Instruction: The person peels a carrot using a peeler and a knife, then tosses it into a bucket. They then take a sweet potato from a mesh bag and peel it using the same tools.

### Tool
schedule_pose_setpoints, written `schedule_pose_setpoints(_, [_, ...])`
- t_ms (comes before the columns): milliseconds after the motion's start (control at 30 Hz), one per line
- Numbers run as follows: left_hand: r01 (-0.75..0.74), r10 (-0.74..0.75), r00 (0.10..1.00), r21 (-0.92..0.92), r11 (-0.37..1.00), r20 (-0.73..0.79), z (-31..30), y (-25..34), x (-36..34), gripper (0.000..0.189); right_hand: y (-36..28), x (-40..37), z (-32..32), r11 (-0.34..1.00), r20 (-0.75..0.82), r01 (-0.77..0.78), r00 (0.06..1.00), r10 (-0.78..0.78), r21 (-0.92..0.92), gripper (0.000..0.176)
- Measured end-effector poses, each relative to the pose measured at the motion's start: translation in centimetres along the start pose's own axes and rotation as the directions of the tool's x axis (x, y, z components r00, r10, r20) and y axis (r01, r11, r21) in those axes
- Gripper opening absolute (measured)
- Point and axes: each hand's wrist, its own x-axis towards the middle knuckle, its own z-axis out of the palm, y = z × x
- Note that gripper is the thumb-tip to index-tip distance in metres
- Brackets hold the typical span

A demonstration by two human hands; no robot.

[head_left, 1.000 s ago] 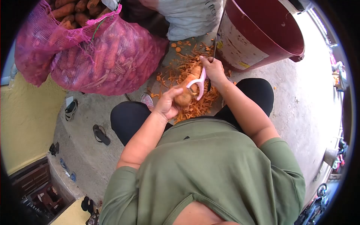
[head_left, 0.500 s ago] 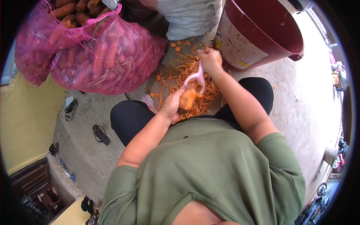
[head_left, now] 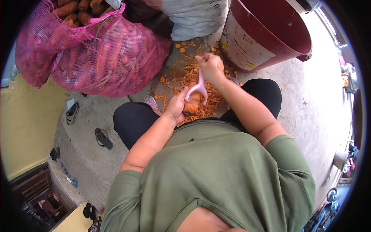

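In my left hand [head_left: 176, 107] is an orange carrot [head_left: 192, 107], held low between my knees with its dark end toward me. My right hand [head_left: 211, 69] is closed round the handle of a pink peeler [head_left: 199, 88], whose forked head lies across the carrot. Orange peelings [head_left: 190, 70] are heaped on the floor beneath and beyond both hands, with a few round carrot slices [head_left: 182, 50] at the far side.
Pink mesh sacks of carrots [head_left: 112, 63] stand at the upper left, and a white sack [head_left: 195, 19] at the top. A dark red bucket [head_left: 266, 34] is at the upper right. A black slipper [head_left: 103, 138] lies on the concrete floor at the left.
My right hand and the peeler have shifted slightly left, and the peeler's head sits further left over the carrot. The carrot has turned a little in my left hand.
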Motion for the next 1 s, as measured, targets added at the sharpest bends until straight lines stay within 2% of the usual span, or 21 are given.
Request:
schedule_pose_setpoints(67, [-0.006,0.006,1.000,0.033,0.999,0.001,0.2,0.1,-0.6,0.043,1.9,3.5,-0.1,0.999,-0.135,0.010,0.991,-0.016,-0.043,0.030])
schedule_pose_setpoints(100, [0.014,-0.015,0.999,0.008,1.000,0.044,-0.1,0.0,-0.8,0.043,3.6,6.3,-0.3,1.000,-0.243,-0.021,0.970,0.023,0.012,0.030])
schedule_pose_setpoints(167, [0.022,-0.021,0.996,-0.013,1.000,0.082,0.0,0.0,-0.9,0.040,4.0,8.2,-2.3,0.988,-0.377,-0.129,0.922,0.087,-0.087,0.030])
schedule_pose_setpoints(200, [0.023,-0.020,0.995,-0.022,0.999,0.101,-0.1,0.2,-1.0,0.038,3.5,8.1,-2.9,0.982,-0.307,-0.186,0.937,0.168,-0.029,0.031])
schedule_pose_setpoints(300, [0.012,-0.010,0.999,-0.064,0.998,0.034,-0.4,1.0,-1.1,0.043,-1.0,1.7,-2.4,0.990,-0.094,-0.064,0.993,0.076,0.126,0.029])
schedule_pose_setpoints(333, [-0.006,0.010,0.999,-0.096,0.995,0.033,-0.1,0.9,-0.9,0.043,-0.2,0.6,-1.3,0.999,-0.038,0.035,0.999,-0.036,-0.029,0.028])
schedule_pose_setpoints(400, [-0.041,0.046,0.999,-0.158,0.987,0.025,0.5,0.6,-0.6,0.043,-0.8,-2.5,-0.3,0.998,0.089,0.017,0.996,-0.023,0.060,0.030])
schedule_pose_setpoints(467, [0.016,-0.010,0.998,-0.088,0.996,0.066,-0.1,0.0,-0.4,0.044,-0.8,-1.8,0.1,1.000,0.042,-0.011,0.999,0.010,0.023,0.030])
schedule_pose_setpoints(533, [0.070,-0.064,0.994,-0.063,0.996,0.092,-0.7,-0.8,-0.1,0.044,2.3,2.7,0.7,0.999,-0.134,0.001,0.991,-0.007,-0.039,0.029])
schedule_pose_setpoints(600, [0.108,-0.099,0.989,-0.090,0.990,0.106,-1.2,-1.2,0.1,0.043,3.5,6.0,-1.2,0.997,-0.267,-0.081,0.960,0.082,0.013,0.027])
schedule_pose_setpoints(667, [0.119,-0.106,0.986,-0.096,0.988,0.132,-0.9,-0.6,-0.3,0.043,5.6,8.5,-1.8,0.988,-0.309,-0.146,0.943,0.125,-0.047,0.029])
schedule_pose_setpoints(700, [0.101,-0.083,0.985,-0.115,0.988,0.151,-1.1,-0.3,-0.2,0.040,5.4,8.2,-1.5,0.979,-0.231,-0.181,0.953,0.198,0.094,0.031])
schedule_pose_setpoints(767, [0.074,-0.044,0.981,-0.157,0.985,0.188,-1.5,-0.1,0.1,0.036,1.3,2.9,-1.7,0.999,-0.088,-0.036,0.995,0.037,0.013,0.032])
schedule_pose_setpoints(800, [0.049,-0.023,0.990,-0.183,0.982,0.140,-0.8,0.1,-0.2,0.036,0.3,0.5,-1.2,0.999,-0.016,0.022,1.000,-0.023,-0.030,0.032])
schedule_pose_setpoints(867, [-0.005,0.014,0.999,-0.228,0.974,0.040,1.3,0.6,-1.0,0.036,-0.7,-2.6,-0.4,0.999,0.091,0.031,0.995,-0.032,0.007,0.032])
schedule_pose_setpoints(900, [-0.007,0.007,1.000,-0.186,0.982,0.000,1.3,0.4,-0.9,0.036,-0.2,-2.1,-0.2,1.000,0.053,0.028,0.998,-0.027,-0.006,0.031])
schedule_pose_setpoints(933, [0.009,-0.003,0.999,-0.152,0.988,0.042,0.6,-0.1,-0.6,0.037,0.5,-1.0,0.3,1.000,0.016,0.023,1.000,-0.023,-0.017,0.030])
schedule_pose_setpoints(1000, [0.037,-0.027,0.992,-0.078,0.996,0.125,-1.0,-1.4,0.1,0.039,2.7,3.5,0.0,0.992,-0.194,0.055,0.978,-0.076,-0.111,0.030])
